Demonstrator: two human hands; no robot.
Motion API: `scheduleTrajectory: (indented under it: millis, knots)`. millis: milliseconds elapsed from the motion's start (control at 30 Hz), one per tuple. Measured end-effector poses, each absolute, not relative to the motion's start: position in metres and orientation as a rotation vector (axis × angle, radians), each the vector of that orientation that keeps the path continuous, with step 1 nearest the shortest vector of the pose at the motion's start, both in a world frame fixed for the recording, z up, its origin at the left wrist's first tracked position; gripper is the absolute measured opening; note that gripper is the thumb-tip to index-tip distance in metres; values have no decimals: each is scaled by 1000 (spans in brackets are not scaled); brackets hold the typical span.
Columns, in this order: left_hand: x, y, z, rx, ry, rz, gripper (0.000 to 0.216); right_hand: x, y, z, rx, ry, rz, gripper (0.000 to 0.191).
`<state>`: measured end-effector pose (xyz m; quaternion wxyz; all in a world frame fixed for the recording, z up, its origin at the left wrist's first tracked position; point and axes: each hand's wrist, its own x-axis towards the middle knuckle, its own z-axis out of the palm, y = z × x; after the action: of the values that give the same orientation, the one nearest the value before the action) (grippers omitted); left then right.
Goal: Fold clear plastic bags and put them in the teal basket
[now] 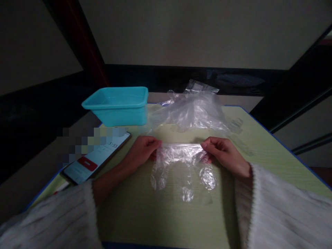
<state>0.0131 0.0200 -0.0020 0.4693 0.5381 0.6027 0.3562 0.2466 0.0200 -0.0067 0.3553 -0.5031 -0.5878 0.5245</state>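
A clear plastic disposable glove [181, 166] is stretched between my two hands over the light green table [145, 211], its fingers pointing toward me. My left hand [141, 150] pinches the left end of the glove's cuff. My right hand [225, 154] pinches the right end. Both hands are closed on the thin film. White knitted sleeves cover both my forearms.
A pile of clear plastic gloves [194, 110] lies just beyond my hands. A teal plastic tub [119, 105] stands at the back left. A phone [95, 157] with a lit timer screen lies at the left by my left wrist. The table has a blue edge.
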Motion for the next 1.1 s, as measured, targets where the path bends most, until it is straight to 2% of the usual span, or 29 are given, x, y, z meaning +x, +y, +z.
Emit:
scheduleTrajectory:
  millis: [100,200,300,367,500,667,767,900,1100]
  knots:
    - [13,21,-2,1324,1488,879,19,249,21,-10,-1284,-1636,1191,41]
    - [10,20,0,1460,1546,903,14,251,21,-10,-1286,-1811,810,33]
    - [5,18,-1,1900,1675,994,19,253,20,-8,-1239,-1985,415,20]
    - [3,15,-2,2197,1674,1038,18,253,19,-6,-1130,-2106,276,16]
    - [6,8,-8,2507,1402,969,24,252,16,-8,-945,-2396,237,24]
    - [11,1,-15,2690,1132,504,48,249,14,-15,-913,-2681,233,50]
    - [10,-1,-17,2727,1100,295,59,249,14,-18,-893,-2768,253,59]
    - [10,-1,-15,2717,1141,109,64,250,14,-19,-894,-2851,232,66]
    - [11,-1,-15,2717,1182,25,67,250,13,-20,-935,-2895,207,72]
